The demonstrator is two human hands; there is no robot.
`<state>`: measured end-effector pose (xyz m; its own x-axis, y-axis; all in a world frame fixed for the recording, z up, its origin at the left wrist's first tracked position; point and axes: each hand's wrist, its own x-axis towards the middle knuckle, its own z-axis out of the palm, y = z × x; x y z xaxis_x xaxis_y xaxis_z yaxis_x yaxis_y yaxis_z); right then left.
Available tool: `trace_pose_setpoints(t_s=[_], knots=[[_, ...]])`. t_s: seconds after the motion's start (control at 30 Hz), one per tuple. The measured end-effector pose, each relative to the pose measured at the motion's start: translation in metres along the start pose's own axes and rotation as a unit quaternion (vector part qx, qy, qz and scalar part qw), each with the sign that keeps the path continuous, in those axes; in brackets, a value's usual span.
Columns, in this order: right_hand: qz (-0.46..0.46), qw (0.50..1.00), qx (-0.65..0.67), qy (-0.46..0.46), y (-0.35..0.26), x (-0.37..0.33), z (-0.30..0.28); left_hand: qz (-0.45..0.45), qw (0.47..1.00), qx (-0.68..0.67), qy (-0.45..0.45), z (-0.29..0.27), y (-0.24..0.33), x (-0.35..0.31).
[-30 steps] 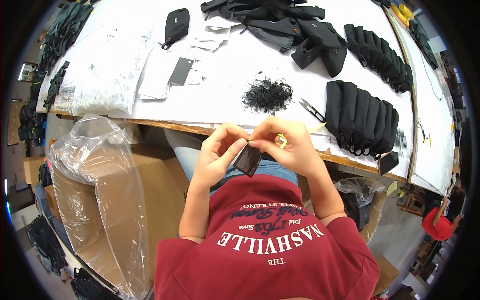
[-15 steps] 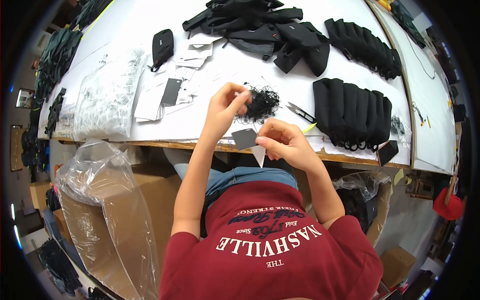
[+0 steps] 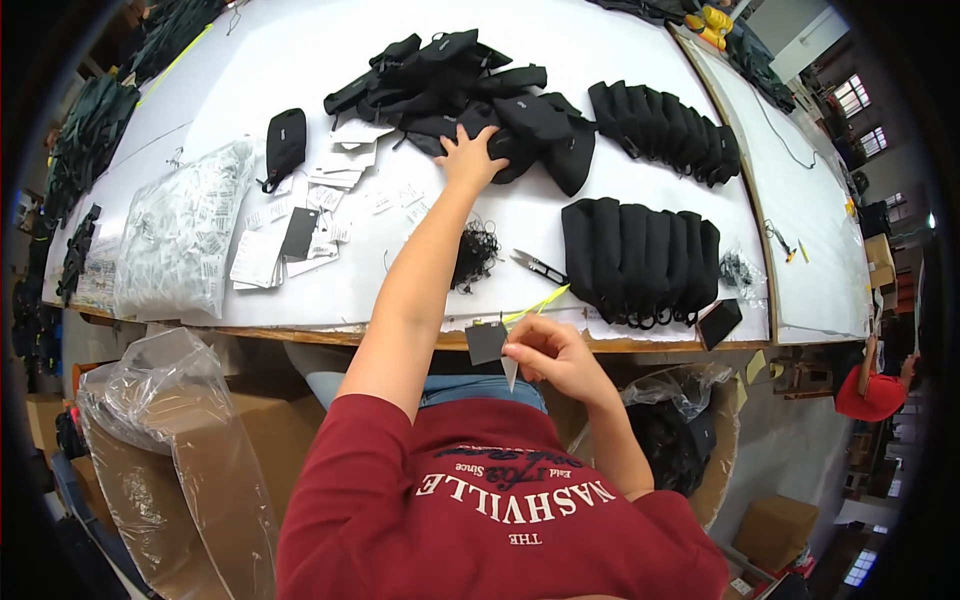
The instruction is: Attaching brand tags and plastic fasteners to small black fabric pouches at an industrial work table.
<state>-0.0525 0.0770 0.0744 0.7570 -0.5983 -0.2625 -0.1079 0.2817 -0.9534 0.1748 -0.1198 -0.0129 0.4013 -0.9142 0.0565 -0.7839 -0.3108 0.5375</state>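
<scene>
My left hand (image 3: 472, 160) reaches far across the white table (image 3: 350, 240), fingers spread over the near side of a heap of black fabric pouches (image 3: 440, 75). Just off the table's front edge, my right hand (image 3: 556, 358) is closed in a pinch on hang tags. A dark card tag (image 3: 486, 344) and a narrow white tag (image 3: 512, 372) dangle from its fingertips. Partly hidden behind my left forearm lies a tangle of thin black loops (image 3: 474, 255). Beside it rest black-handled thread snips (image 3: 538, 266) with a neon-yellow strip (image 3: 540, 303).
Two rows of black pouches (image 3: 640, 260) stand to the right. On the left are a clear bag of white labels (image 3: 180, 235), stacked white cards (image 3: 258, 260) and a lone pouch (image 3: 286, 142). Plastic-lined cartons (image 3: 160, 450) flank me. Someone in red (image 3: 868, 392) is far right.
My left hand has moved from beside the loop tangle out to the pouch heap, its fingers spreading. My right hand keeps hold of the tags. The whole view has shifted.
</scene>
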Motion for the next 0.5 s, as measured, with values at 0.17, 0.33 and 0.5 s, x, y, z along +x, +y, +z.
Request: trace_pose_setpoints(t_s=[0.17, 0.33, 0.5], knots=[[-0.012, 1.0, -0.014, 0.006, 0.002, -0.011, 0.005, 0.075, 0.989, -0.073, 0.104, 0.006, -0.037, 0.008], [-0.019, 0.999, 0.02, 0.026, 0.014, -0.015, 0.002, 0.108, 0.973, -0.192, 0.072, -0.006, -0.037, -0.007], [-0.02, 1.0, 0.006, 0.008, 0.016, -0.01, 0.0, 0.204, 0.941, -0.258, -0.086, -0.083, -0.059, -0.029]])
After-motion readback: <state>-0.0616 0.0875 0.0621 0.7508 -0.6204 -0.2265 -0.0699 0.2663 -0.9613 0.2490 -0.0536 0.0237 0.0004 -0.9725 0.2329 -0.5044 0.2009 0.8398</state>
